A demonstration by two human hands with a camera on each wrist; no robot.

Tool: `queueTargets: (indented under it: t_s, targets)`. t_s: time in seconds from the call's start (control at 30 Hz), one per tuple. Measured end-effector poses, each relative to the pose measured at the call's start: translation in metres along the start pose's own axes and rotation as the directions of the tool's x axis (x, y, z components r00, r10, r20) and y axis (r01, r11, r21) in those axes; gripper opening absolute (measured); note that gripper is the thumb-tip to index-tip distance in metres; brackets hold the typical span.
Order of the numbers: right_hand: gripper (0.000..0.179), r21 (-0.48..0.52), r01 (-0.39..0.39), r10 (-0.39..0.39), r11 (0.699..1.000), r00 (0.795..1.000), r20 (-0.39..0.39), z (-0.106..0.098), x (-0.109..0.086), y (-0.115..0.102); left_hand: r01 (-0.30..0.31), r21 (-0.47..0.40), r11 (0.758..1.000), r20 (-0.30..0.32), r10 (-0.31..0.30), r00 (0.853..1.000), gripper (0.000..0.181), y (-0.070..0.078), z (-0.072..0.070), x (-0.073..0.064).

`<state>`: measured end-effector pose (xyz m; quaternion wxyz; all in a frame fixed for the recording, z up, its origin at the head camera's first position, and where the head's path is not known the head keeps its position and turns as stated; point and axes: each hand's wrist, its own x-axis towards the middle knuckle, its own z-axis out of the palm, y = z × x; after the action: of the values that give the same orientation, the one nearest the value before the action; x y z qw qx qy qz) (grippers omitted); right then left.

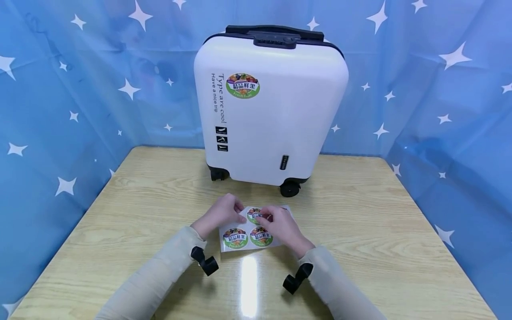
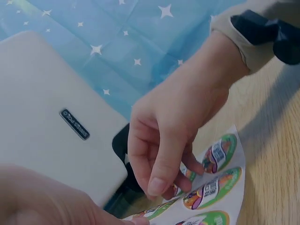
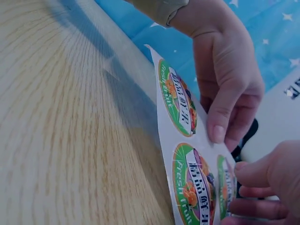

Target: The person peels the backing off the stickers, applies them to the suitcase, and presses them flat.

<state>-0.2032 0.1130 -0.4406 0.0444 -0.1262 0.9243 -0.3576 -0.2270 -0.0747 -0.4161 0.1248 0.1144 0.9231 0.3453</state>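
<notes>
Blue cloth [image 1: 168, 80] printed with white stars hangs behind and beside a wood-grained worktop [image 1: 360, 249], where a white suitcase [image 1: 272, 115] stands on black wheels [image 1: 290, 189]. One round fruit sticker [image 1: 243, 86] is on its front. Just before it I see a sheet of matching stickers [image 1: 248, 227]; the left hand [image 1: 222, 214] pinches its edge, while the right hand [image 1: 282, 224] has thumb and forefinger drawn together at an upper sticker. Whether they have caught it, I cannot tell. From above, that right hand hides part of the sheet. The right wrist view reveals the left thumb pressed on the paper, tilted off the wood; the left wrist view shows the suitcase badge [image 2: 74, 124] up close.
</notes>
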Motion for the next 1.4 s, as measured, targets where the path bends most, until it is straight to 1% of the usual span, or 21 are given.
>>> queueTargets:
  t_s: [0.2, 0.4, 0.67, 0.83, 1.0, 1.17, 1.3, 1.4]
  targets:
    - [0.02, 0.012, -0.003, 0.004, 1.0, 1.0, -0.022, -0.001, -0.003, -0.003, -0.007, -0.065, 0.998, 0.011, 0.008, 1.0, 0.027, 0.008, -0.002, -0.005]
    - [0.017, 0.017, 0.015, -0.014, 1.0, 0.999, -0.051, -0.004, -0.006, -0.007, -0.028, -0.107, 0.994, 0.009, 0.029, 1.0, 0.024, 0.014, -0.002, -0.008]
    - [0.017, 0.052, 0.073, -0.071, 0.996, 0.997, -0.04, -0.009, -0.01, -0.011, -0.082, -0.093, 0.992, -0.008, 0.081, 0.997, 0.02, 0.02, -0.004, -0.01]
    - [0.02, 0.08, 0.052, -0.05, 0.995, 0.998, -0.023, -0.013, -0.013, -0.013, -0.085, -0.095, 0.992, -0.013, 0.084, 0.996, 0.021, 0.023, -0.005, -0.012]
    - [0.021, 0.104, 0.053, -0.051, 0.993, 0.998, -0.023, -0.014, -0.015, -0.013, -0.118, -0.107, 0.987, -0.029, 0.115, 0.993, 0.024, 0.026, -0.005, -0.014]
    - [0.02, 0.107, 0.086, -0.083, 0.991, 0.996, -0.036, -0.015, -0.014, -0.011, -0.151, -0.099, 0.984, -0.048, 0.146, 0.988, 0.027, 0.027, -0.005, -0.014]
    - [0.018, 0.105, 0.123, -0.12, 0.987, 0.992, -0.04, -0.016, -0.013, -0.011, -0.166, -0.086, 0.982, -0.062, 0.161, 0.985, 0.025, 0.028, -0.004, -0.013]
    - [0.017, 0.107, 0.135, -0.132, 0.985, 0.991, -0.034, -0.017, -0.013, -0.011, -0.172, -0.082, 0.982, -0.064, 0.167, 0.984, 0.024, 0.029, -0.004, -0.013]
